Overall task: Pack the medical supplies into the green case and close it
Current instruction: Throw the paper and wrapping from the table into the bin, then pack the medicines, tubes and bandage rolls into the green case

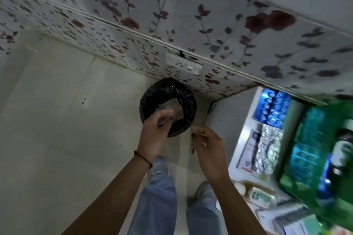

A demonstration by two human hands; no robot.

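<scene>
The green case (pixel 286 160) lies open at the right edge, blurred, with blue blister packs (pixel 305 149) and a dark bottle (pixel 342 150) inside. My left hand (pixel 154 133) hovers over a bin lined with a black bag (pixel 188 108) on the floor, its fingers pinching a clear wrapper (pixel 168 109). My right hand (pixel 209 149) is beside the bin, close to the left hand, with fingertips pinched on a thin pale strip (pixel 200 135). On the white table (pixel 235 158) lie more blue blister packs (pixel 273 108), a silver blister strip (pixel 267 149) and a flat box (pixel 248 150).
A floral-papered wall (pixel 172 25) runs behind the bin. A green-and-white packet (pixel 261 196) and several boxes (pixel 286 221) sit at the table's near end. My legs and shoes (pixel 158 166) stand on the pale tiled floor (pixel 57 120).
</scene>
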